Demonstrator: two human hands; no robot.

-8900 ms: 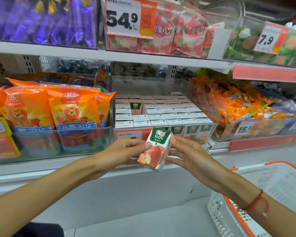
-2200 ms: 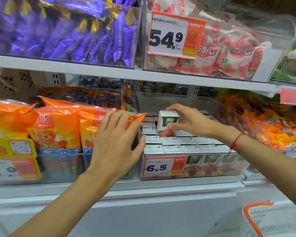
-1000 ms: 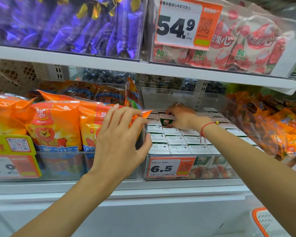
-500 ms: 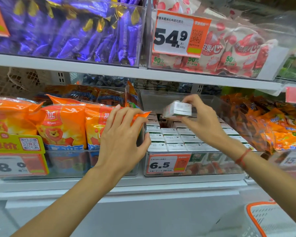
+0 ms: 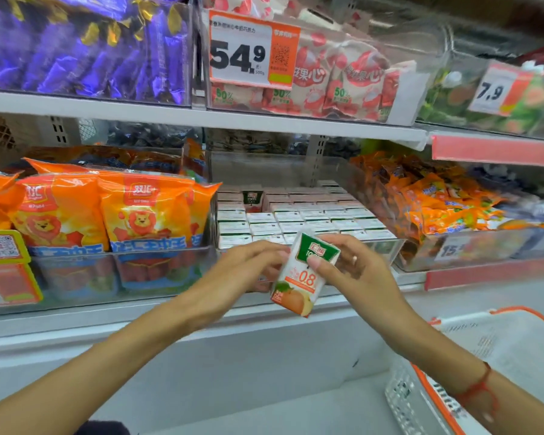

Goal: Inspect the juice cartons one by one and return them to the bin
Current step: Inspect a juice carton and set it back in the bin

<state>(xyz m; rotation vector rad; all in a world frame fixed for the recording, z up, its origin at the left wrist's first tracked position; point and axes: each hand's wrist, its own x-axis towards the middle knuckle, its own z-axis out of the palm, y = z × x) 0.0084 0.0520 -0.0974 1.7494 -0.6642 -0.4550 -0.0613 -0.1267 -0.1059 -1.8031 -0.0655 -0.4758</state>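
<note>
**Carton held up in front of the bin**

I've got one juice carton (image 5: 302, 274) tilted, out of the clear bin (image 5: 387, 246) and just in front of it. My left hand (image 5: 245, 271) pinches its left edge, my right hand (image 5: 355, 271) grips the right side, thumb across the face. The other cartons (image 5: 296, 215) sit in rows in the bin.

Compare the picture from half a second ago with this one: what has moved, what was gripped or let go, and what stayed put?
The right hand brought the juice carton down out of the bin to in front of the shelf edge. The left hand left the orange snack bags and now holds the carton too. The rows of cartons and the price tag stayed put.
</note>
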